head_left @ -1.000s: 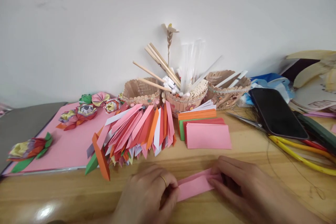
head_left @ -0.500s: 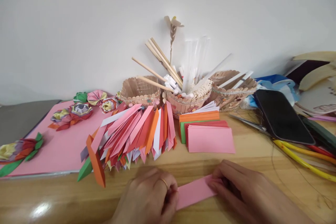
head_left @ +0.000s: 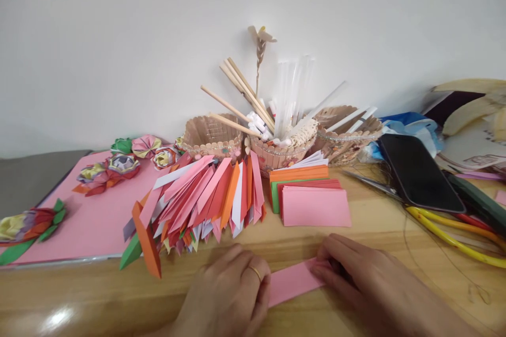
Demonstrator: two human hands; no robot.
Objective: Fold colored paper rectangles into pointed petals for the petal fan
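Note:
A narrow strip of pink paper lies low over the wooden table between my two hands. My left hand, with a ring on one finger, is closed on the strip's left end. At the right end, the thumb and fingers of my right hand pinch the paper. Just beyond my right hand is a stack of pink paper rectangles, with red, green, orange and white ones behind it. A heap of folded paper pieces in several colours sits past my left hand.
Three wooden-stick baskets line the wall, with sticks and white pens in them. Finished paper flowers lie on a pink sheet at left. A black phone and yellow-handled scissors are at right, with loose thread near them.
Both hands and the pink strip have shifted slightly away from me. My left hand has rolled flatter over its end of the strip; the right keeps its pinch.

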